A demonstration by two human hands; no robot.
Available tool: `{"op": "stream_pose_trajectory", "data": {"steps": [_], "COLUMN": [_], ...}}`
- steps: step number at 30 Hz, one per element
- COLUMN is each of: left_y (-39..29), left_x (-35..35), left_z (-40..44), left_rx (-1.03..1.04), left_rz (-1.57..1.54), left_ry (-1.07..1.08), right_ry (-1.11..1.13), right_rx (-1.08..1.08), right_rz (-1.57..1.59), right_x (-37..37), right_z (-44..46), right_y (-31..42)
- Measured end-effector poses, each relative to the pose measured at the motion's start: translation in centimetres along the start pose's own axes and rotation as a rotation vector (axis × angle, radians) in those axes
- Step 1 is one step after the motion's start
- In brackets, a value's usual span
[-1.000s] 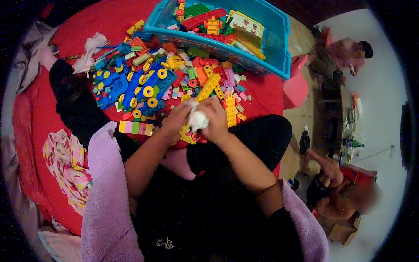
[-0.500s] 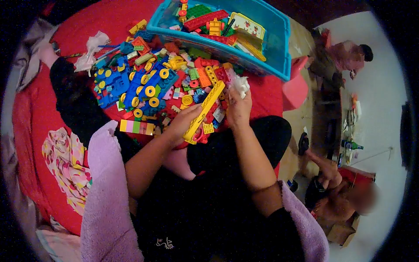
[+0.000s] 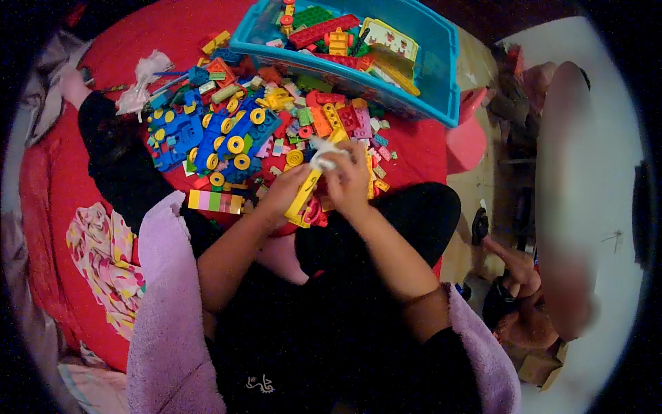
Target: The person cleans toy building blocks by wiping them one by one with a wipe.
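Observation:
My left hand [image 3: 284, 192] is closed around the lower part of a long yellow toy block [image 3: 301, 201], which is tilted up and away from me. A crumpled white tissue [image 3: 327, 154] is pinched in my right hand [image 3: 350, 178] and lies against the block's upper part. The right fingers and tissue partly hide the block. Beyond both hands spreads a pile of colourful toy bricks [image 3: 321, 124]. Left of it stand blue toy pieces with yellow wheels [image 3: 235, 145]. A row of joined coloured bricks [image 3: 214, 201] lies left of my left hand.
A blue plastic bin [image 3: 331, 70] holding more toy parts stands at the back on the red sheet [image 3: 55, 207]. Patterned cloth [image 3: 103, 265] lies at left. A pink stool [image 3: 466, 146] is right of the bin. Other people are at far right, one with a bare leg [image 3: 507, 259] showing.
My right hand has moved left with the tissue, from beside the yellow block onto it. The left hand keeps its hold, shifted slightly toward me.

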State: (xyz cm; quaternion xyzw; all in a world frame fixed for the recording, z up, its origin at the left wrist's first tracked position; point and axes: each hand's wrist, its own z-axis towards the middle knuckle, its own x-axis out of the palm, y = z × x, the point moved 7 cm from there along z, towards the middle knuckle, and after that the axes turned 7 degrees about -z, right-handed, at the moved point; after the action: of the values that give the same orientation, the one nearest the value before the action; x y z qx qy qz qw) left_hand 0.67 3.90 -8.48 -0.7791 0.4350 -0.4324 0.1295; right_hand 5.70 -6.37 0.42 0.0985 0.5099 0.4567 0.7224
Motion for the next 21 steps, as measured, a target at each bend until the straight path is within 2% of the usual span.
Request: {"op": "stream_pose_trajectory", "data": {"steps": [2,9,11,14,16,17,18,19,21], "left_y": [1.4,0.2,-0.1,-0.1,0.3,0.5,0.8,0.8,0.7], "left_x": [-1.6,-0.6,-0.4,0.0,-0.1,0.4,0.8,1.2,1.5], "left_z": [1.5,0.5,0.2,-0.3,0.2,0.2,0.1,-0.1,-0.3], "left_rx": [-0.005,-0.090,-0.112,-0.118,-0.123,-0.129,-0.183,-0.183,-0.160], "left_rz": [-0.072,-0.250,-0.276,-0.297,-0.277,-0.258,-0.306,-0.307,-0.230], "left_ry": [0.024,0.010,-0.002,0.003,0.115,0.229,0.248,0.250,0.207], "right_ry": [0.032,0.207,0.226,0.118,-0.018,-0.093,-0.158,-0.158,-0.251], "right_rx": [-0.117,-0.466,-0.481,-0.439,-0.330,-0.142,-0.031,-0.031,0.161], "right_rz": [0.068,0.185,0.188,0.181,0.048,-0.059,-0.096,-0.097,-0.048], "right_x": [1.0,1.8,1.8,1.4,0.4,-0.2,-0.9,-1.0,-1.8], "right_z": [-1.7,-4.1,-4.0,-2.9,-1.4,-0.3,0.4,1.0,1.4], "right_y": [1.7,6.5,6.7,5.6,3.3,0.8,-0.5,-1.3,-3.8]}}
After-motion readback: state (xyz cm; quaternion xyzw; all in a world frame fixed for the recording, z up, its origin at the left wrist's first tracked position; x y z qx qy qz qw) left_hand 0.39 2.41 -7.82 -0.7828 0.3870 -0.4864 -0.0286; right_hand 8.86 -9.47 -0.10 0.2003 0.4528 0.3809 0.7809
